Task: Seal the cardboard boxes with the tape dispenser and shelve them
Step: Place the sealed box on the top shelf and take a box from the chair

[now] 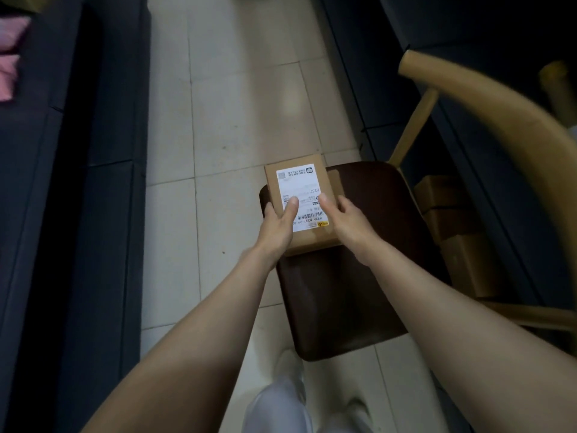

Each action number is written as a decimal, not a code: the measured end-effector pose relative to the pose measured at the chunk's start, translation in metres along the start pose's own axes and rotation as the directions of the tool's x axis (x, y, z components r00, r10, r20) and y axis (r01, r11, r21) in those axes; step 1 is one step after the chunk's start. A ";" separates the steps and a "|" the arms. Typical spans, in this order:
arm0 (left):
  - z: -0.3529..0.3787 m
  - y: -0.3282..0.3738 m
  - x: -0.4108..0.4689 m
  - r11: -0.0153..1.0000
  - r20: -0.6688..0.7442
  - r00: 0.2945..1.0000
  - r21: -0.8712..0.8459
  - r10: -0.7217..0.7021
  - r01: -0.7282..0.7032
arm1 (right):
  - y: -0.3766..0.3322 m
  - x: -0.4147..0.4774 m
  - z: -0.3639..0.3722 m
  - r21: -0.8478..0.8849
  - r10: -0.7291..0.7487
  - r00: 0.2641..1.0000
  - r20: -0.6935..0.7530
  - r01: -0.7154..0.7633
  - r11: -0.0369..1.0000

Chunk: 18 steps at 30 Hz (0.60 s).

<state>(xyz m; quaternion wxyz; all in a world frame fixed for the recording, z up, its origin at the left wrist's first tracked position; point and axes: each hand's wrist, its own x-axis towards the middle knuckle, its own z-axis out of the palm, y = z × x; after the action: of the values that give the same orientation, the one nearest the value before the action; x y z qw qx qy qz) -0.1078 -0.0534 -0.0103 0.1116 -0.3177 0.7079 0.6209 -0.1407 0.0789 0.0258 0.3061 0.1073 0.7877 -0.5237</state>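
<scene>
A small cardboard box [301,182] with a white shipping label on top is held over the front of a dark brown chair seat [352,276]. My left hand [278,226] grips its near left side, thumb lying on the label. My right hand [346,220] grips the near right side, thumb also on the label. A second cardboard box [337,182] shows just beneath and to the right of the held one. No tape dispenser is in view.
The wooden chair's curved backrest [487,114] arcs across the right. Several cardboard boxes [452,220] are stacked on the floor right of the seat. Dark shelving [93,151] lines the left side, more dark units [406,73] the right, with a tiled aisle [243,104] between.
</scene>
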 end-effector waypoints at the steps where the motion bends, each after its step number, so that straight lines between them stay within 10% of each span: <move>1: 0.001 -0.001 -0.001 1.000 0.004 1.000 -0.023 0.006 -0.005 | 0.000 -0.002 0.001 0.011 -0.008 1.000 0.009 0.008 1.000; 18: -0.062 0.162 -0.188 0.959 -0.190 0.969 -0.204 0.157 -0.195 | -0.151 -0.175 -0.027 0.028 -0.330 0.941 0.071 0.329 0.944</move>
<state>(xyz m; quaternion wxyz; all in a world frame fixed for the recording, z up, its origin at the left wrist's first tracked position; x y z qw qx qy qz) -0.0428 -0.0490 0.2373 -0.0419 -0.3160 0.6669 0.6735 -0.0863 0.0646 0.2520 0.2428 -0.0430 0.7784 -0.5773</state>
